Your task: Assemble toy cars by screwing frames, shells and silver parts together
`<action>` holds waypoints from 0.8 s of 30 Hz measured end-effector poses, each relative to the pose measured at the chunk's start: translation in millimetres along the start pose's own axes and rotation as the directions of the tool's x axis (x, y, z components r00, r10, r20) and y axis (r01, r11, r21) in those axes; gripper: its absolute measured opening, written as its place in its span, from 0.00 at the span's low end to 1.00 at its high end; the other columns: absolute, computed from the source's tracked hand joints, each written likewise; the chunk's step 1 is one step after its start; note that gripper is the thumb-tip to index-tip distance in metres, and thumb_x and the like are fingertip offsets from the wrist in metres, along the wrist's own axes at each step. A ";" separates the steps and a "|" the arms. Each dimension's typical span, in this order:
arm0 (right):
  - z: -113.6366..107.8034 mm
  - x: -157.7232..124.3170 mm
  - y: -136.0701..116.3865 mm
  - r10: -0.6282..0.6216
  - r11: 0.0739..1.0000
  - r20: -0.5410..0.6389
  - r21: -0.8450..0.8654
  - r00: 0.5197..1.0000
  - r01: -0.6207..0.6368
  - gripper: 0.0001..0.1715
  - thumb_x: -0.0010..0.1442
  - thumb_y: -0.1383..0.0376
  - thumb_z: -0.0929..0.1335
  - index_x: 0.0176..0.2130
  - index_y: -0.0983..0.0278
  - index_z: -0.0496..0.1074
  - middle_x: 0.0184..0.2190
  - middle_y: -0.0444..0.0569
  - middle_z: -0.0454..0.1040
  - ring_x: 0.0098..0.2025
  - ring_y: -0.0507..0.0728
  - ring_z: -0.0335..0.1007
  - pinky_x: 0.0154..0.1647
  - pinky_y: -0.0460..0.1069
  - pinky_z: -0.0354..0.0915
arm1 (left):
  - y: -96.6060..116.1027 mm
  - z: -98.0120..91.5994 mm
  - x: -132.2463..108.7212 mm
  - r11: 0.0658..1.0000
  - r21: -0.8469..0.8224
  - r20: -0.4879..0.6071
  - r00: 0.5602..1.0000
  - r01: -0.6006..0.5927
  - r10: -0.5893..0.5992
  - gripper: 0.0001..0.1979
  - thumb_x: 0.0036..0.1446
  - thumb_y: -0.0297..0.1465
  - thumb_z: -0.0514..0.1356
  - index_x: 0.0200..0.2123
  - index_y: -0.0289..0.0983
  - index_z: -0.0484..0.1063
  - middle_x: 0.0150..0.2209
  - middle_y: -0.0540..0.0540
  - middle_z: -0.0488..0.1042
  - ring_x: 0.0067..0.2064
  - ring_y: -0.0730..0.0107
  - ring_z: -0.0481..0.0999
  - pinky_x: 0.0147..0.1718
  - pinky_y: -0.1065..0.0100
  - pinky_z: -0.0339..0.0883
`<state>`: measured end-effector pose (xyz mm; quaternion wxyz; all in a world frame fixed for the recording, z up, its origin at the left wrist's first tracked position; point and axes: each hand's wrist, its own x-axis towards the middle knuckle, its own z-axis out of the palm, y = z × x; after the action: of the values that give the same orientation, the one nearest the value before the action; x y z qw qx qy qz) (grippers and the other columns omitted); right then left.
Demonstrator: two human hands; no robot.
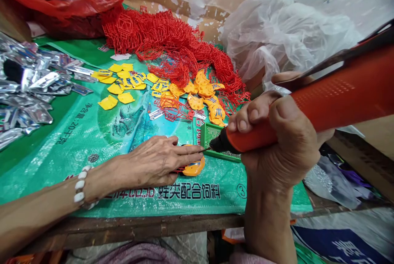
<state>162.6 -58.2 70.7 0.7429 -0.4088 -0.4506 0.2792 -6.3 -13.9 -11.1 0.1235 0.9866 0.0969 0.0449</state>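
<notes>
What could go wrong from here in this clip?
The bit of the power screwdriver points right beside the fingertips of the left hand, so a slip might jab them.

The orange piece lies on a loose-looking, creased green sheet and could shift if the left hand's hold eases.

The small green tray sits close by the screwdriver's nose; a knock from the right hand or the tool might spill its contents.

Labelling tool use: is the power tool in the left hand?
No, the right hand grips the red power tool.
</notes>
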 end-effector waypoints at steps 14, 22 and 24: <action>-2.0 4.5 4.5 -0.041 0.998 0.019 0.041 0.999 0.041 0.11 0.47 0.64 0.76 0.24 0.60 0.70 0.18 0.38 0.67 0.16 0.49 0.62 0.17 0.47 0.62 | 1.1 -2.9 -2.2 0.999 -0.032 -0.014 1.000 0.012 -0.013 0.28 0.61 0.30 0.57 0.64 0.48 0.58 0.65 0.48 0.63 0.48 0.62 0.74 0.46 0.63 0.66; 1.3 -1.6 3.2 -0.098 0.995 0.017 0.032 0.995 0.097 0.09 0.49 0.69 0.73 0.25 0.60 0.70 0.19 0.38 0.67 0.16 0.49 0.62 0.16 0.47 0.62 | 2.5 -4.2 -1.8 0.999 0.017 0.032 0.999 0.029 -0.029 0.28 0.61 0.30 0.57 0.64 0.47 0.58 0.66 0.48 0.61 0.48 0.61 0.73 0.43 0.63 0.66; 1.7 -0.9 3.8 -0.094 0.995 0.022 0.027 0.995 0.093 0.09 0.48 0.69 0.74 0.25 0.60 0.70 0.18 0.37 0.67 0.15 0.49 0.61 0.16 0.47 0.63 | 3.3 -3.4 -2.2 0.999 0.022 0.003 0.999 0.046 -0.046 0.27 0.61 0.30 0.57 0.63 0.49 0.59 0.66 0.49 0.62 0.47 0.61 0.73 0.42 0.63 0.66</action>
<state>160.5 -56.4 67.5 0.7552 -0.3743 -0.4740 0.2546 -8.2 -16.7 -7.2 0.1139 0.9855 0.1196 0.0391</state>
